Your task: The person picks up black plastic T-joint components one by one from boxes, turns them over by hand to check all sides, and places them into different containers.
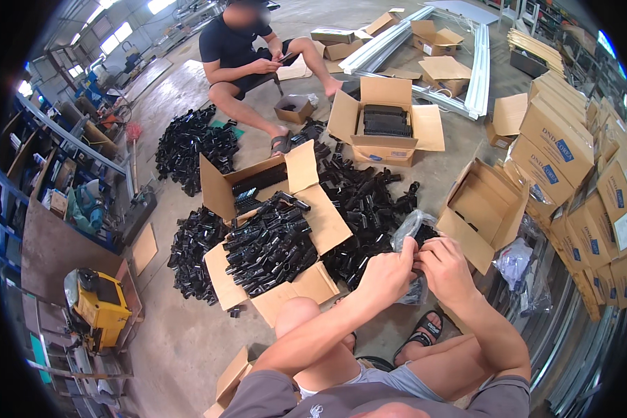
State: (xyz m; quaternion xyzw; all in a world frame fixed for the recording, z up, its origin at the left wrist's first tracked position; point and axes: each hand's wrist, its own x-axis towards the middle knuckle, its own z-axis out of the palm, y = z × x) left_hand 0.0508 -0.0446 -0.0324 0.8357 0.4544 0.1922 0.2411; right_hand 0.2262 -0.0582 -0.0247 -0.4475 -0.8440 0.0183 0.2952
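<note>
My left hand (389, 274) and my right hand (447, 270) are brought together at the front right, fingers closed in a pinch. Between and behind them is a crinkled clear plastic bag (414, 226), showing both above and below my fingers, and both hands grip it. Whether a small part is also caught between the fingertips is hidden. Just beyond lies a heap of black plastic parts (361, 202). Left of my hands, an open cardboard box (333, 221) is piled high with similar black parts (268, 240).
An open, nearly bare carton (484, 212) stands right of my hands, near crumpled plastic bags (515, 268). Stacked cartons (554, 150) line the right side. Another open box (384, 150) holds black parts. A seated person (240, 59) works at the far left; a yellow machine (101, 310) stands left.
</note>
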